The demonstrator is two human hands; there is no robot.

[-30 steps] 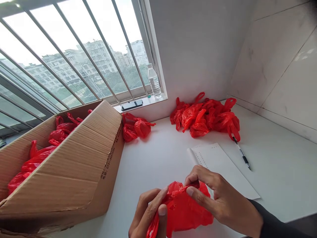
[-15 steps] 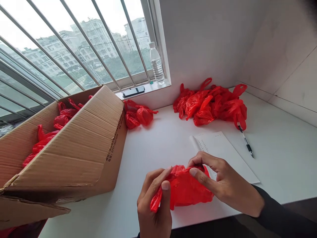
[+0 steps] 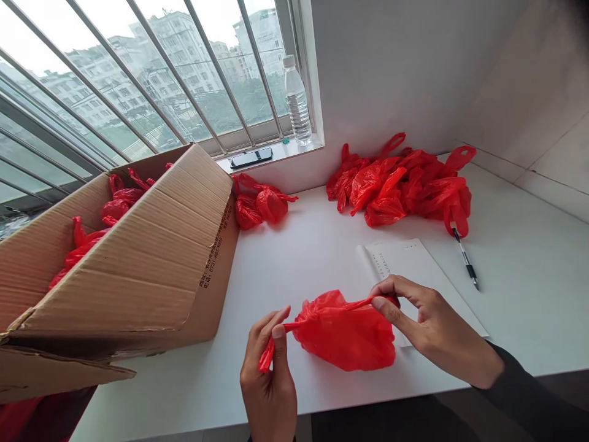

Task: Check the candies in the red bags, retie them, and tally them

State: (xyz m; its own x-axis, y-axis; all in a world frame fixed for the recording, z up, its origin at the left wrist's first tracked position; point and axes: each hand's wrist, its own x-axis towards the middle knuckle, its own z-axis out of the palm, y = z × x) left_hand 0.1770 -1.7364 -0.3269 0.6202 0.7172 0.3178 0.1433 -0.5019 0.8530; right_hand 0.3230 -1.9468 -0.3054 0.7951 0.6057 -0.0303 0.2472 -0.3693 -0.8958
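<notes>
A red plastic bag (image 3: 346,341) is stretched between my two hands near the front edge of the white table (image 3: 271,270). My left hand (image 3: 269,362) pinches one twisted handle of it, and a loose end sticks out below the fingers. Another twisted part at the upper right of the bag is gripped by my right hand (image 3: 411,313), between thumb and fingers. The bag looks rounded and full; what is inside cannot be made out. Under and beside my right hand lies an open notebook (image 3: 432,288) with writing on its page.
At left stands a cardboard box (image 3: 151,264) with several red bags inside. Small tied red bags (image 3: 271,205) sit beside it, and a heap of red bags (image 3: 405,184) lies against the wall. A pen (image 3: 467,261) is at right. The sill holds a phone (image 3: 251,158) and a water bottle (image 3: 298,104).
My hands have moved apart, the left one leftward, drawing the bag's twisted ends tight between them. The bag's body now shows more fully. The view has shifted slightly.
</notes>
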